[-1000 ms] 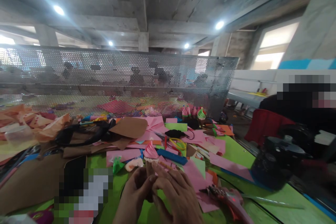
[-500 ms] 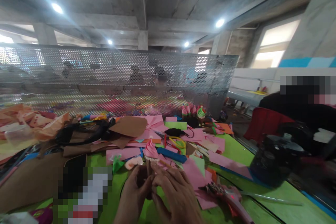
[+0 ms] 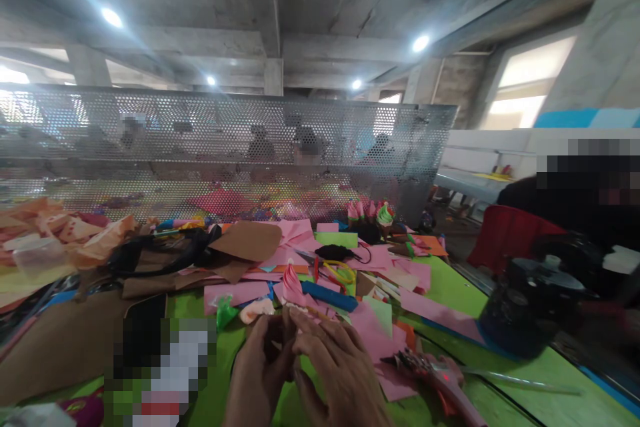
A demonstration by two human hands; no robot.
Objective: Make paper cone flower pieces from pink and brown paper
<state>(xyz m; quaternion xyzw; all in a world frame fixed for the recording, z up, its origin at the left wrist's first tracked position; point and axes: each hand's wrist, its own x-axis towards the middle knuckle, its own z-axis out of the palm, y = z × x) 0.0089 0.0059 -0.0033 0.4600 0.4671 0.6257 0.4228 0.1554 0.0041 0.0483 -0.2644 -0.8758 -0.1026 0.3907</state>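
Between my two hands stands a craft ice-cream cone (image 3: 291,285) with a pink swirled top, a white trim and a small pale tip. My left hand (image 3: 263,360) is curled around its lower part, thumb and fingers closed. From the other side my right hand (image 3: 333,360) presses its fingertips against the base just below the swirl. Fingers hide most of the brown cone. Beside my left hand lie a green plastic-wrapped piece (image 3: 227,312) and a pale pinkish piece (image 3: 257,309). Behind my right hand is a blue bar-shaped piece (image 3: 329,295).
A pink glue gun (image 3: 450,380) lies at right on the green table (image 3: 500,353), near a dark jar-like container (image 3: 530,307). Yellow-handled scissors (image 3: 340,273), pink sheets (image 3: 440,313) and brown sheets (image 3: 65,340) lie about. More swirled cones (image 3: 385,217) stand before a perforated metal screen (image 3: 240,140). A person sits far right.
The craft cone has turned and sunk slightly between my fingers, so less of its white trim and brown part shows. Both hands keep their hold; the view has shifted a little.
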